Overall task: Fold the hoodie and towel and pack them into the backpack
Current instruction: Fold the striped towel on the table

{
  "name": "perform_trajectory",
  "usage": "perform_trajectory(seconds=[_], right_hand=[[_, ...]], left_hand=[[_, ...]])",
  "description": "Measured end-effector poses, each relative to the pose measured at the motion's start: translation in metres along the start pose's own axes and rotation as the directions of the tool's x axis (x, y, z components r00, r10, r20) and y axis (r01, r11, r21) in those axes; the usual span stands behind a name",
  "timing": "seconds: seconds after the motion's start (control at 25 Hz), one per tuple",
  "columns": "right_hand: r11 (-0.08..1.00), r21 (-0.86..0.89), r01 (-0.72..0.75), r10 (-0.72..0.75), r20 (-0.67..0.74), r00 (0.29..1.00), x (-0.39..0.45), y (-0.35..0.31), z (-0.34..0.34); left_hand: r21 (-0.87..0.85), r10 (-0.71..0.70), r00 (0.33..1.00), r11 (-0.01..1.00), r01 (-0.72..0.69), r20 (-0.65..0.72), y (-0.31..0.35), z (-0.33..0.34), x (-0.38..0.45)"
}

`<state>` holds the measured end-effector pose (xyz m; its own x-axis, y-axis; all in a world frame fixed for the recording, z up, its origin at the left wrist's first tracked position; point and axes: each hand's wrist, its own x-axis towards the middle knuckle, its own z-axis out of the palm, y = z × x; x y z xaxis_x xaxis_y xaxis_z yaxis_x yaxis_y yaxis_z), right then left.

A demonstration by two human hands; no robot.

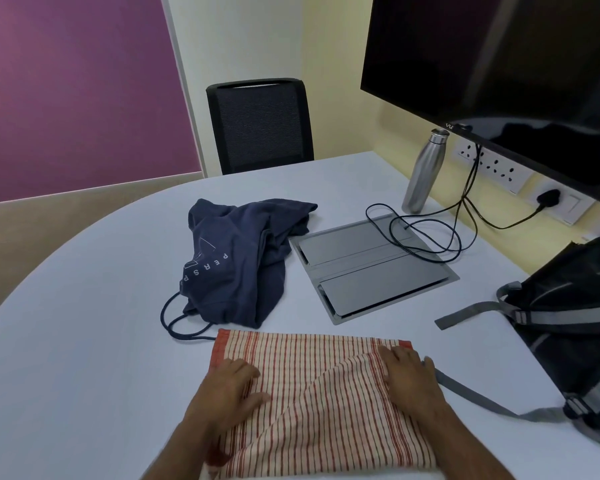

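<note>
striped towel (323, 393) flat under both hands, left hand (234, 384), right hand (409, 374)

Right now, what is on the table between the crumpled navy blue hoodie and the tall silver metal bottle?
In the head view, a flat grey metal cable hatch set in the table, with looped black cables across its far corner.

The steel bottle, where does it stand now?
In the head view, the steel bottle stands upright at the table's far right, below the monitor and beside the wall sockets.
</note>
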<state>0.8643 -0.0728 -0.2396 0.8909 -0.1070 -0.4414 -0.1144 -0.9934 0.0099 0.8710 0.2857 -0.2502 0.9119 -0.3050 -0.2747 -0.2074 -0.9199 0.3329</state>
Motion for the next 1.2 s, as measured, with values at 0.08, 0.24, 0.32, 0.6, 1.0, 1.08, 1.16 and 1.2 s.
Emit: perform_trajectory(seconds=[0.08, 0.24, 0.32, 0.6, 1.0, 1.08, 1.16, 1.2], right_hand=[[1.0, -0.021, 0.01, -0.011, -0.033, 0.999, -0.005, -0.001, -0.002], [0.998, 0.056, 0.025, -0.019, -0.108, 0.994, -0.013, -0.005, -0.004], [0.987, 0.159, -0.003, 0.023, -0.126, 0.992, -0.013, -0.005, -0.001], [0.981, 0.191, 0.035, -0.015, -0.104, 0.994, -0.017, -0.005, -0.004], [0.997, 0.07, 0.011, 0.005, -0.218, 0.976, 0.004, 0.005, -0.005], [1.0, 0.01, -0.015, 0.017, -0.282, 0.959, 0.002, 0.005, -0.003], [0.998, -0.052, -0.037, 0.019, -0.314, 0.949, -0.002, 0.004, -0.001], [0.996, -0.072, -0.051, 0.025, -0.326, 0.945, -0.003, 0.004, 0.0]], left_hand=[[-0.119, 0.031, 0.999, 0.993, -0.028, 0.028, 0.004, -0.005, -0.013], [-0.203, 0.029, 0.978, 0.979, 0.014, 0.209, 0.004, -0.004, -0.027], [-0.217, 0.027, 0.966, 0.976, 0.031, 0.256, 0.001, 0.0, -0.031], [-0.193, 0.009, 0.952, 0.98, 0.053, 0.306, -0.003, 0.003, -0.039], [-0.25, 0.02, 0.916, 0.964, 0.088, 0.4, -0.007, 0.004, -0.041], [-0.222, 0.056, 0.922, 0.975, 0.033, 0.384, -0.009, 0.005, -0.041], [-0.216, 0.056, 0.928, 0.976, 0.027, 0.37, -0.009, 0.007, -0.041], [-0.221, 0.042, 0.929, 0.974, 0.044, 0.368, -0.01, 0.008, -0.041]])
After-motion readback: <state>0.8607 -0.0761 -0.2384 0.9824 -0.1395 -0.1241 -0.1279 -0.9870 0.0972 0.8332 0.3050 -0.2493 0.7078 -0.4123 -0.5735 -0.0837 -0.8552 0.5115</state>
